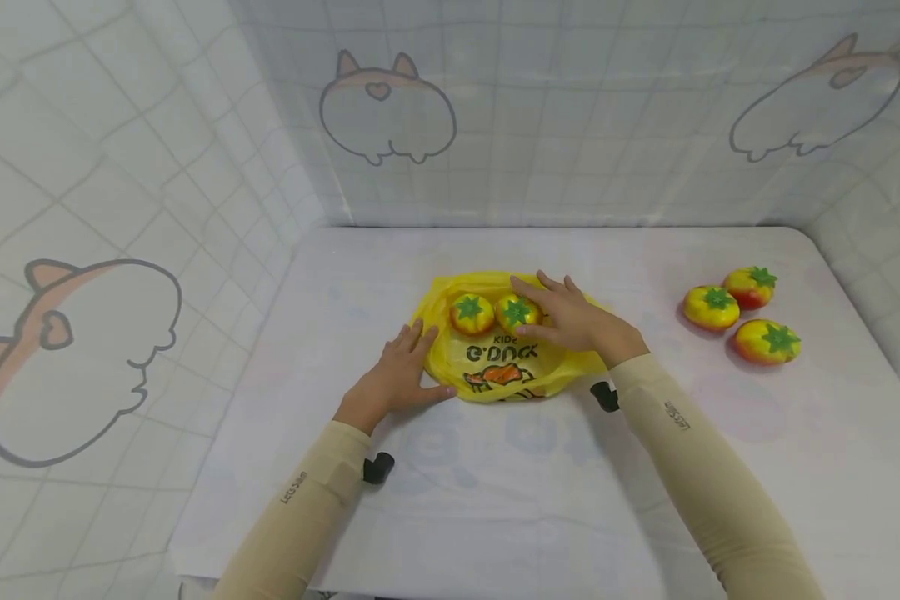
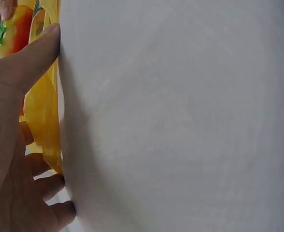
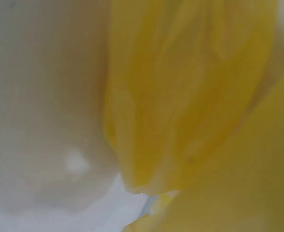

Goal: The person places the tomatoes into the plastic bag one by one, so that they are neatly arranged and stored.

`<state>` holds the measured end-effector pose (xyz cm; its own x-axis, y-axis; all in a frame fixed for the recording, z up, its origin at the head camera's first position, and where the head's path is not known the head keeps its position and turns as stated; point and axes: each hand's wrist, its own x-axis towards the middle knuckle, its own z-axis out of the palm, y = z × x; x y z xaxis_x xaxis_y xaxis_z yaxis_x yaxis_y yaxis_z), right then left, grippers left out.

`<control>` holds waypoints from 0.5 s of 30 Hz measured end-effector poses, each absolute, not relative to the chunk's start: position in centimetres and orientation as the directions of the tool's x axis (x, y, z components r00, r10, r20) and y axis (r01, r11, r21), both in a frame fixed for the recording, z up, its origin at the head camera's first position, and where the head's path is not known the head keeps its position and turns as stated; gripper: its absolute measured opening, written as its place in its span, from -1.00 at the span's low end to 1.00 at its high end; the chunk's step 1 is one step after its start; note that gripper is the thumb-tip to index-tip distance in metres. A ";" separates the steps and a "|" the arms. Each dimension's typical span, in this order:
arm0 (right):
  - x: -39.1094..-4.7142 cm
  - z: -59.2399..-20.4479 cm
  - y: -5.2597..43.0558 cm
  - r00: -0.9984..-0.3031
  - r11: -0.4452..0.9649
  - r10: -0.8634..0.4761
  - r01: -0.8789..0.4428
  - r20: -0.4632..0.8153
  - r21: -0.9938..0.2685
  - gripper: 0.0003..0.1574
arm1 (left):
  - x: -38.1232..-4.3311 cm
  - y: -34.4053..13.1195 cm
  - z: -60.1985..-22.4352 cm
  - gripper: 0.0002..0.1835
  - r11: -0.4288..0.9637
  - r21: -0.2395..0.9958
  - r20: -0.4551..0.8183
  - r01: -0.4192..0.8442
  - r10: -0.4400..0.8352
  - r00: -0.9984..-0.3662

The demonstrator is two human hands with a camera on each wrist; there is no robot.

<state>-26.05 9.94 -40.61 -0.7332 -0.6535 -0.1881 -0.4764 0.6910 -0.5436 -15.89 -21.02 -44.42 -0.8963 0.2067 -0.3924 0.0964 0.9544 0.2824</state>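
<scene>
A yellow plastic bag (image 1: 487, 375) with printed letters and a cartoon lies flat on the table. Two yellow-red, persimmon-like fruits with green leafy caps sit at it: a left fruit (image 1: 471, 314) and a right fruit (image 1: 516, 312). My right hand (image 1: 570, 317) holds the right fruit between thumb and fingers; in the left wrist view a fingertip touches this fruit (image 2: 17, 30). Spread at the bag's left edge, my left hand (image 1: 401, 375) rests with thumb and fingers touching the yellow plastic (image 2: 42, 116). Yellow plastic (image 3: 180, 96) fills much of the right wrist view, with that hand unseen there.
On the table's right side stand three more such fruits: a back one (image 1: 750, 287), a left one (image 1: 710, 308) and a front one (image 1: 767, 342). The white table (image 1: 480, 500) backs onto a tile-patterned curtain (image 1: 570, 125) with cartoon animals.
</scene>
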 end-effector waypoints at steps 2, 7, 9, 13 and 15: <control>-26.1 -40.8 10.0 -0.737 0.688 -0.652 -0.474 -0.179 -0.550 0.07 | -16.0 -21.0 -44.4 0.27 0.956 0.280 -0.394 0.086 0.196 -0.898; -26.0 -41.5 10.0 -0.729 0.701 -0.653 -0.480 -0.204 -0.528 0.02 | -16.0 -21.1 -44.6 0.28 0.956 0.284 -0.403 0.072 0.187 -0.896; -25.9 -41.9 10.0 -0.720 0.706 -0.657 -0.484 -0.222 -0.516 0.00 | -15.9 -21.1 -44.8 0.28 0.956 0.283 -0.404 0.075 0.190 -0.895; -26.0 -42.1 10.1 -0.714 0.706 -0.662 -0.493 -0.229 -0.508 0.00 | -15.9 -21.0 -44.8 0.28 0.956 0.282 -0.401 0.082 0.195 -0.895; -26.1 -42.0 10.1 -0.711 0.705 -0.665 -0.496 -0.229 -0.507 0.00 | -15.9 -21.0 -44.7 0.28 0.956 0.281 -0.399 0.087 0.199 -0.895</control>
<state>-26.07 10.11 -41.99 -0.7105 -0.6653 -0.2290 -0.4964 0.7046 -0.5071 -15.88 -20.97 -44.65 -0.8951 0.1993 -0.3989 0.0874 0.9556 0.2814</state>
